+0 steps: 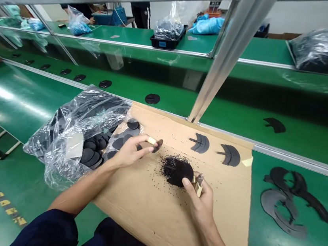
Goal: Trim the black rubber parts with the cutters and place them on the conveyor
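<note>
Mid-frame crumbs (166,162) could be scattered if the black piece (183,173) held in right fingers (192,192), or disc (158,146) in left fingers (145,152), is jerked.

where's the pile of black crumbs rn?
In the head view, the black crumbs lie on the brown sheet, between the left hand and right hand, mostly just left of the dark piece at the right thumb.
</note>
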